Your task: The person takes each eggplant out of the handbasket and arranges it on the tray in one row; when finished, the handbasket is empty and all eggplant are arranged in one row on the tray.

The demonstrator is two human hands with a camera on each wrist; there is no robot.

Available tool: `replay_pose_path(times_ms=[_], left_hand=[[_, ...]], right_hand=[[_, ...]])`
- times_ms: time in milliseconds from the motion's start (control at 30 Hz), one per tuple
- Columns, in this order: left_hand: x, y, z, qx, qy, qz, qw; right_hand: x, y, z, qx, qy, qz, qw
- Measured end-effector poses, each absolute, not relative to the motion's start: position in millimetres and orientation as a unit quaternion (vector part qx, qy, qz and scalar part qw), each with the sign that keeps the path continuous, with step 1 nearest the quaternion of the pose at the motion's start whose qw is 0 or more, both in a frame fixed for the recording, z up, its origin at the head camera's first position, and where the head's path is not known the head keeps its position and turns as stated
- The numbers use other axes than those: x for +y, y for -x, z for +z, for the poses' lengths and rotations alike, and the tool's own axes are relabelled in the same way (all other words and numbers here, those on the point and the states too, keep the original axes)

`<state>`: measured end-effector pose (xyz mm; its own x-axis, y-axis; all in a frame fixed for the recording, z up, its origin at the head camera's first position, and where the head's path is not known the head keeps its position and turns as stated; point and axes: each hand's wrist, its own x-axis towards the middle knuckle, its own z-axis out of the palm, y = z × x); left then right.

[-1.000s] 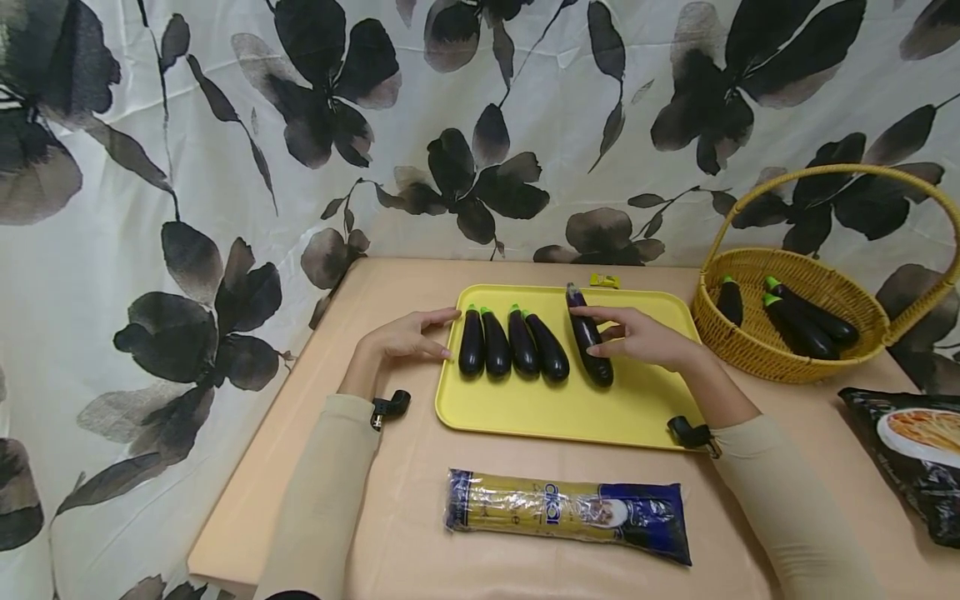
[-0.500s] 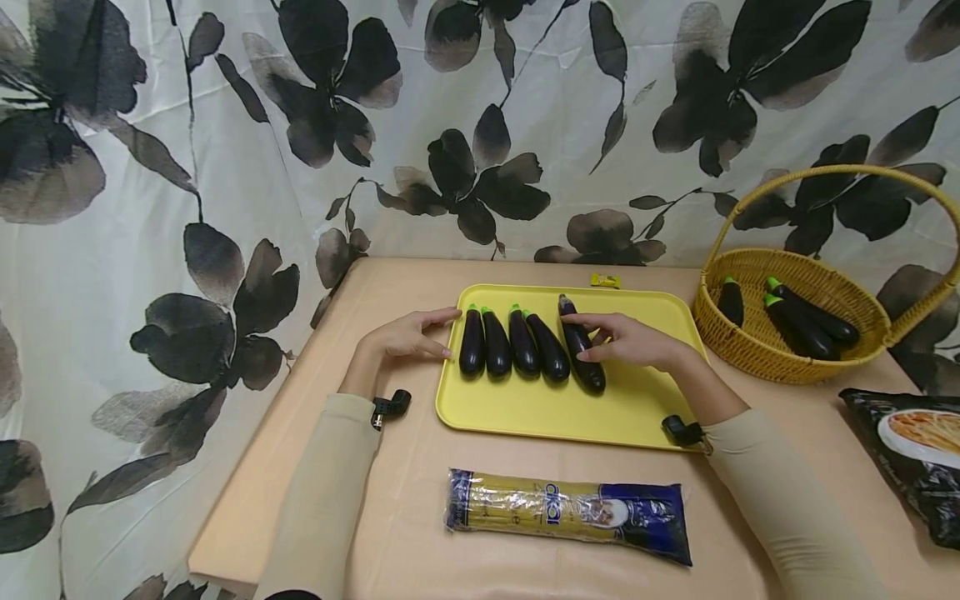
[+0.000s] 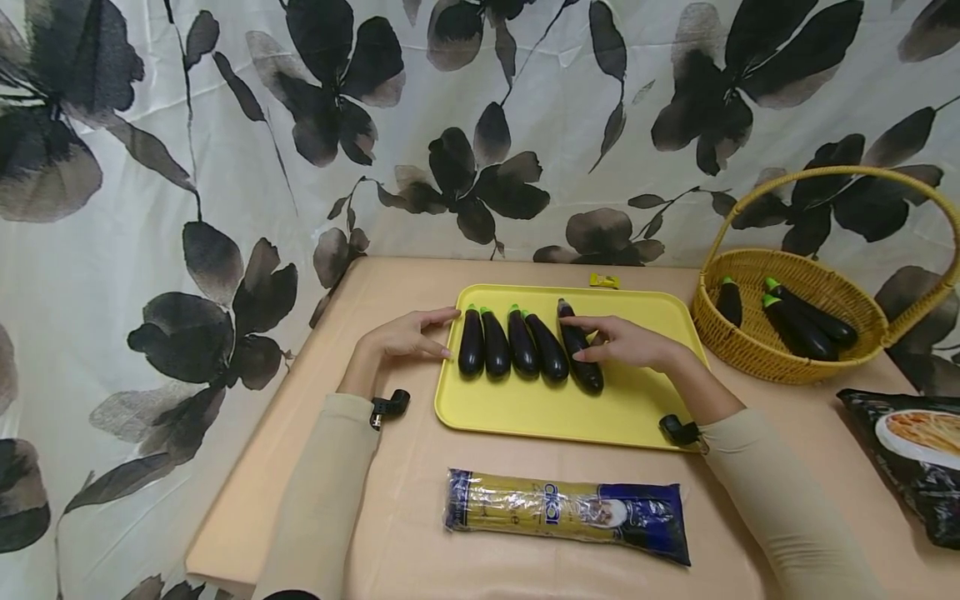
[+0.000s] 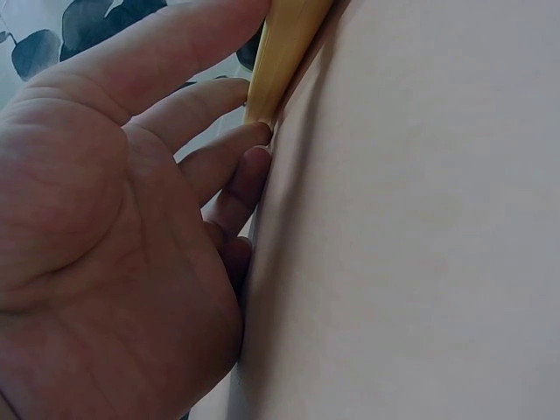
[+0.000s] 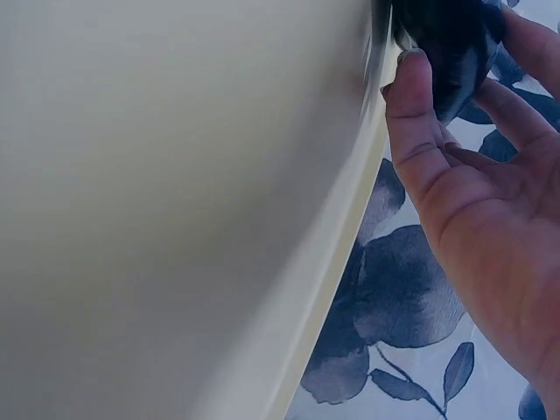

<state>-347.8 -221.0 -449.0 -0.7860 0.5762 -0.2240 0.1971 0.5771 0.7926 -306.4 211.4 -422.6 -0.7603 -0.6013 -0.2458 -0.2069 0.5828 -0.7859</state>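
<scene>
A row of several dark eggplants (image 3: 497, 343) with green stem ends lies on the yellow tray (image 3: 510, 417). At the row's right end, my right hand (image 3: 626, 342) holds another eggplant (image 3: 582, 375) between thumb and fingers, slightly slanted, its top toward the back. The right wrist view shows this eggplant (image 5: 442, 48) gripped by the hand (image 5: 490, 201) at the tray's edge. My left hand (image 3: 397, 335) is at the tray's left rim, fingers extended. In the left wrist view, the left hand's fingertips (image 4: 255, 136) are right at the tray rim (image 4: 289, 61).
A wicker basket (image 3: 750, 354) with a tall handle and several eggplants stands at the right. A blue and gold pasta package (image 3: 566, 510) lies before the tray. A black food bag (image 3: 911, 458) is at the right edge, a small yellow packet (image 3: 604, 282) behind the tray.
My right hand has shifted the eggplant left and slightly toward the front, closer to the row. The left hand has stayed at the tray rim.
</scene>
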Motion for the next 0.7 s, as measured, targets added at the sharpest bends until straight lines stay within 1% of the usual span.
replay_pose_path(times_ms=[267,467,700], left_hand=[[-221,345,-450,0.859,-0.227,0.398,0.23],[-219,338,-452,0.86,-0.229,0.398,0.222],[-216,329,-454,0.859,-0.231,0.401,0.216]], right_hand=[[213,304,-428,0.857,0.254,-0.375,0.247],[217,299,-433,0.859,0.245,-0.378,0.243],[222,293,-436,0.866,0.239,-0.378,0.224]])
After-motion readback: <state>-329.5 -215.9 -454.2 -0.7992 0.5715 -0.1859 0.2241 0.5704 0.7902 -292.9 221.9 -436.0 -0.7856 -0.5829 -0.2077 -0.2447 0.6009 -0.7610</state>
